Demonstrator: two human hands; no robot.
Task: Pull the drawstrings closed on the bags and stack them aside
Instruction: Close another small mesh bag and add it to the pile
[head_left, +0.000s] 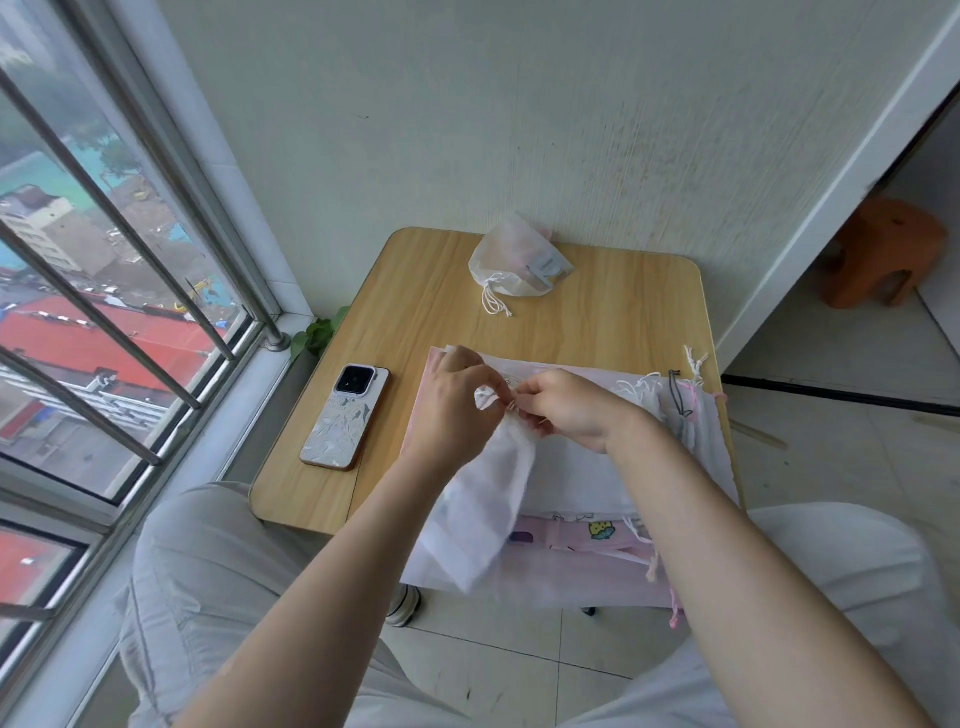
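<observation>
Bare forearms reach in from the bottom edge toward the table (597, 306), over light trousers. Both hands meet above the table's near half, at the gathered mouth of a white bag (485, 512). Left hand (457, 410) has its fingers curled round the bunched neck of the bag; right hand (569, 408) pinches something thin at that same neck, probably the drawstring, though the cord itself is too fine to make out. Below the hands the bag hangs slack and creased, semi-sheer, its bottom drooping past the table's near edge.

Under the hands, on the table's right half, lies a pile of bags (587, 467), white and pink, flat and overlapping, with loose cords (675, 395) trailing at its right end. One pink bag with a cartoon print spills over the near edge.

At the table's far edge, against the wall, sits a filled bag (511, 262), closed, cords hanging from its neck. A phone (345, 415) lies face down on the table's left side, clear of the pile. An orange stool (883, 252) stands well right of the table, past the doorway.
</observation>
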